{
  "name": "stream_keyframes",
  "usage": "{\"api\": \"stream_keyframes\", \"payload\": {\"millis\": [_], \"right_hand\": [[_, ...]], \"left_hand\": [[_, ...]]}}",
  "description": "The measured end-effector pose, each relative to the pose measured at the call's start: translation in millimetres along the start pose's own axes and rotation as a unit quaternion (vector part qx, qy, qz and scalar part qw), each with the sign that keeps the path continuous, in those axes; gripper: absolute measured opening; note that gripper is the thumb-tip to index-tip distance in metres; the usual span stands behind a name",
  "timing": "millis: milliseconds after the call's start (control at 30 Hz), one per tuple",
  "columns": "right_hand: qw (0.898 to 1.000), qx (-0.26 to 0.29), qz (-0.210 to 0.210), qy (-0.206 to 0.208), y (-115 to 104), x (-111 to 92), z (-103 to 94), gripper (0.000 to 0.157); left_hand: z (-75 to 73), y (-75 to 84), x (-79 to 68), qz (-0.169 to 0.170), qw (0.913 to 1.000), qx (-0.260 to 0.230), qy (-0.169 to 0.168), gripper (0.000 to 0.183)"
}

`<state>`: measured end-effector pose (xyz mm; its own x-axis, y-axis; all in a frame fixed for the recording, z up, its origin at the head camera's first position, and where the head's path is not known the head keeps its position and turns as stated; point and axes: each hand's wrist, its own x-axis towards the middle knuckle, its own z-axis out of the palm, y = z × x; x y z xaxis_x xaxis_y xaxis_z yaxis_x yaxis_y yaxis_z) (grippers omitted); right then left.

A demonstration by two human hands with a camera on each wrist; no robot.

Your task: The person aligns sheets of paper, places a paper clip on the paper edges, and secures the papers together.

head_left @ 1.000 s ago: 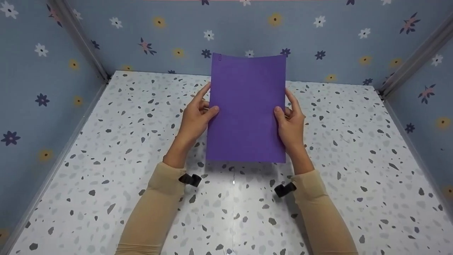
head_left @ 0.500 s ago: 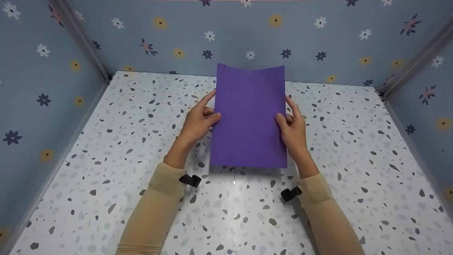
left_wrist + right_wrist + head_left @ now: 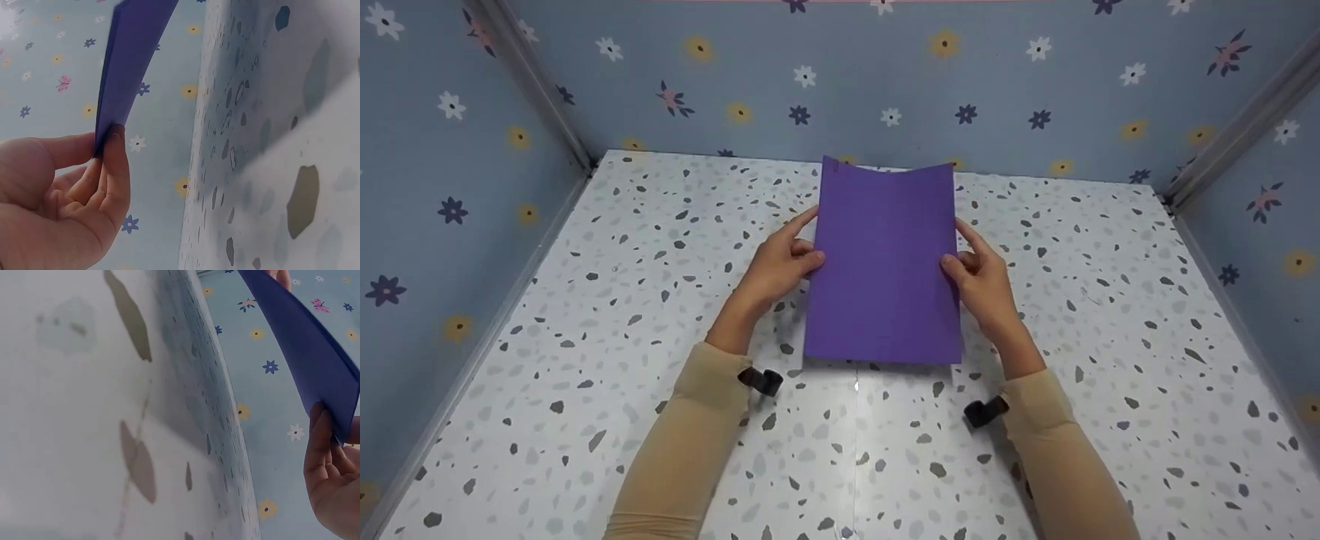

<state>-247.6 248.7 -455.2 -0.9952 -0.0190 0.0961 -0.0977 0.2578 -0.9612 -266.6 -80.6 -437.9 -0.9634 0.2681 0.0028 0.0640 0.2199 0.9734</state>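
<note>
Purple paper (image 3: 885, 270), a thin stack by its edge, is held tilted above the table, its top edge sagging in the middle. A small paper clip (image 3: 835, 166) sits at its top left corner. My left hand (image 3: 778, 264) pinches the left edge, thumb in front and fingers behind. On the opposite edge my right hand (image 3: 986, 289) grips the paper the same way. The left wrist view shows the purple paper (image 3: 126, 67) nearly edge-on between thumb and fingers. In the right wrist view the right hand (image 3: 337, 484) holds the paper's lower part, away from the tabletop.
A white speckled table (image 3: 585, 375) lies below, with a thin seam running down its middle. Blue flowered panels (image 3: 735, 75) close it in at the back and both sides. Small black wrist-worn devices (image 3: 761, 381) sit at the sleeve cuffs.
Both hands have lowered the purple paper and brought it nearer, its top edge dropping from in front of the back panel to about the table's far edge. It tilts flatter, with its top more bowed.
</note>
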Motion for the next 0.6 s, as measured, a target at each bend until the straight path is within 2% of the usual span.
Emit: {"api": "stream_keyframes", "payload": {"millis": [300,433,600], "right_hand": [[0.999,-0.023,0.015,-0.021,3.0,0.8,0.5,0.061],[0.999,-0.036,0.024,-0.030,5.5,1.2,1.0,0.060],[0.997,-0.035,0.047,-0.053,7.5,1.9,-0.8,0.061]], "left_hand": [[-4.2,-7.1,-0.5,-0.010,0.9992,0.011,-0.038,0.073],[-5.1,-9.7,-0.1,-0.026,0.9985,0.013,-0.046,0.074],[-5.6,-11.4,0.1,-0.027,0.9978,0.022,-0.056,0.074]]}}
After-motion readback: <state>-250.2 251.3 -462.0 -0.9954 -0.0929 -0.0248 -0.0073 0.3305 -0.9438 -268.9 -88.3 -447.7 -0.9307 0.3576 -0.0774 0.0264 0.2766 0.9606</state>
